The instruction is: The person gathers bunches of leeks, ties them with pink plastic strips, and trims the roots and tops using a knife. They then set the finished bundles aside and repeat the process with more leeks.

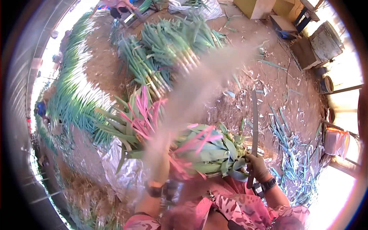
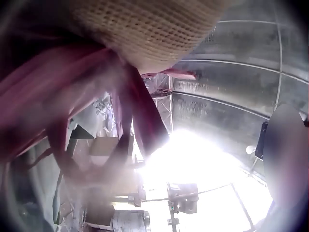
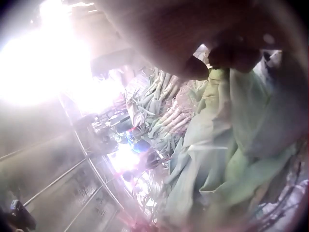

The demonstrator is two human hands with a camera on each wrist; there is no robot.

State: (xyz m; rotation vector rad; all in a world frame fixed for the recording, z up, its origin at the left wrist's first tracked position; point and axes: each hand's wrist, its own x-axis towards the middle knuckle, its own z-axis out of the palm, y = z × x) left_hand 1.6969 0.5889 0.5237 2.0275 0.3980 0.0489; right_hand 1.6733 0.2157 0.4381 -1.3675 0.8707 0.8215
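Head view: green onions (image 1: 72,74) line the left side of the floor (image 1: 306,97). Next, the left hand (image 1: 161,169) is among pink ribbons (image 1: 142,120) (blur hides its fingers, so I cannot tell whether they grip). Rightward, the leaf bundle (image 1: 214,153) lies crosswise before the person's pink clothing (image 1: 239,205), its right end pinched in the right hand (image 1: 258,168), where a long thin strip (image 1: 255,126) crosses. Loose leaves (image 1: 296,168) lie toward the floor's right edge.
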